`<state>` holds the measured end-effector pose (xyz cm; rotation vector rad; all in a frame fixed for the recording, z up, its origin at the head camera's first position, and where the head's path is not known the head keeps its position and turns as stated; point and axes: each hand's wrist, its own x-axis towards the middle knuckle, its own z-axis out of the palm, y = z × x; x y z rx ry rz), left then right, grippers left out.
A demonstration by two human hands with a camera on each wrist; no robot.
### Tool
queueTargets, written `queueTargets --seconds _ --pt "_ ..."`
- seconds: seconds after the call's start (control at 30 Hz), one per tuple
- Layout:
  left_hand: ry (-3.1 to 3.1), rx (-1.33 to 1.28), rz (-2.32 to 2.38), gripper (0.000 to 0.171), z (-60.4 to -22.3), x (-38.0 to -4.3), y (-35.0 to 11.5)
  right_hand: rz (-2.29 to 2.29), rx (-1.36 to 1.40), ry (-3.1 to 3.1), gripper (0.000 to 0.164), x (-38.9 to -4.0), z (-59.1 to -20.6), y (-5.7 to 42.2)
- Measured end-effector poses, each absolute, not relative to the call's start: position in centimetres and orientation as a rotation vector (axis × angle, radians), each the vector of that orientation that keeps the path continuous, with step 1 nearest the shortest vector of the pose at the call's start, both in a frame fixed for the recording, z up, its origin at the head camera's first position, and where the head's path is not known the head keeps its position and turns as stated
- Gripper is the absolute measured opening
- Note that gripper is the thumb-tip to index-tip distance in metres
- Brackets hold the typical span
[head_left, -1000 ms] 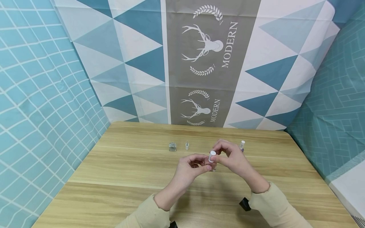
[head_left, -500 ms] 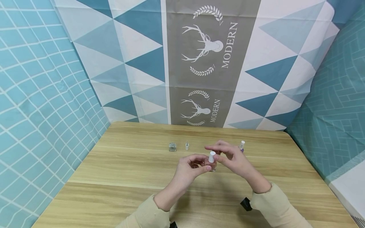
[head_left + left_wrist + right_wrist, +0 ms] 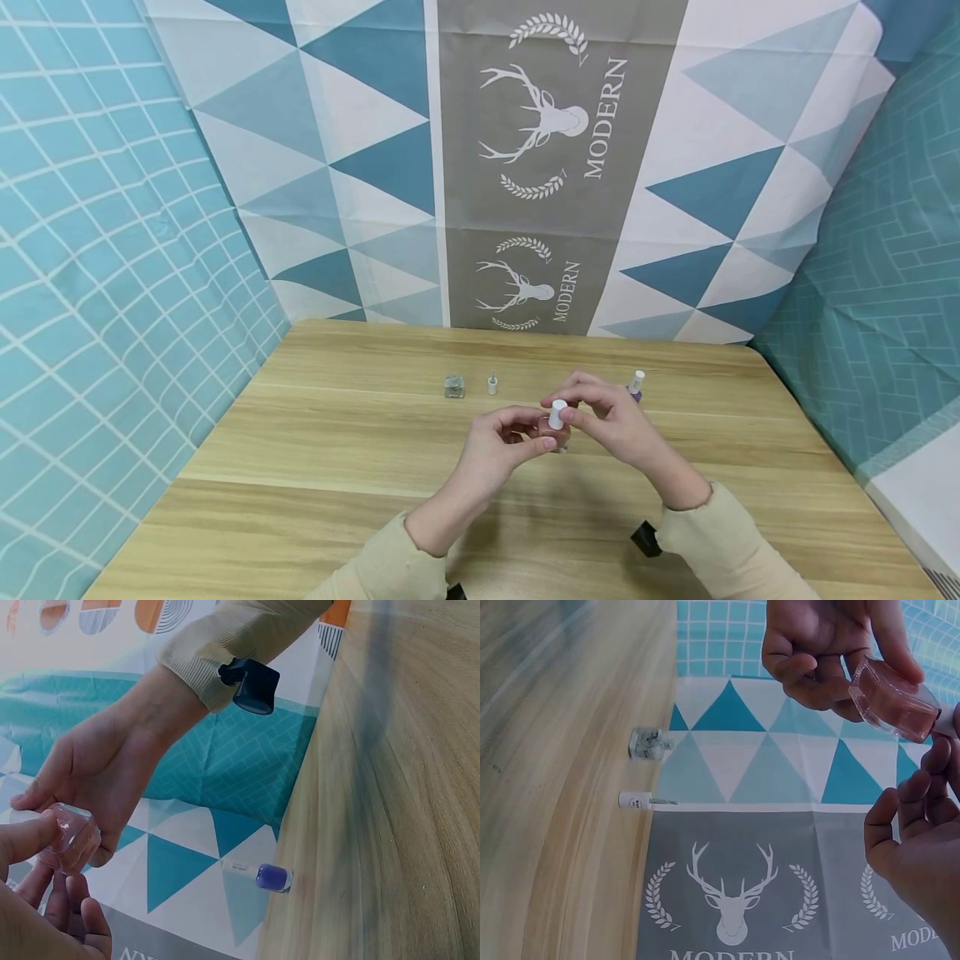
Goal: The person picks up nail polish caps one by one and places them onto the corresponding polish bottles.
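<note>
Between the fingers of the left hand (image 3: 495, 440), clamped on its sides, the pink bottle (image 3: 892, 701) is held above the desk (image 3: 337, 458), while the fingers of the right hand (image 3: 611, 419) pinch its cap (image 3: 557, 415). A slack left grip during a twist could let the bottle turn or slip; a sudden release of the cap could spill its contents. Beyond the right fingers, the purple bottle (image 3: 273, 878) might topple if knuckles swung outward; beyond the left fingers stand the clear bottle (image 3: 453, 387) and brush (image 3: 492, 385).

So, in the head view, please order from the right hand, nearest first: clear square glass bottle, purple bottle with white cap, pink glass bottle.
1. Pink bottle: touched at its cap.
2. Purple bottle: beyond, slightly right.
3. Clear bottle: farthest, left.
</note>
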<state>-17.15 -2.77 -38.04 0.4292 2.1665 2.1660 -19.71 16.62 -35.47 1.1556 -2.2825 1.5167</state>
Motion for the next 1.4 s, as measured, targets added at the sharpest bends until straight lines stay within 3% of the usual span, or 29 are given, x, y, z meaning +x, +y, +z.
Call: queueTargets --seconds 1.0,1.4 --pt "2.161 0.412 2.176 0.029 -37.86 -17.14 -2.71 1.603 1.009 -2.269 0.015 -19.72 -35.53 16.08" --pt "2.169 0.405 2.163 0.028 -37.88 -17.2 -2.8 1.551 1.04 -2.299 0.021 -19.72 -35.66 16.01"
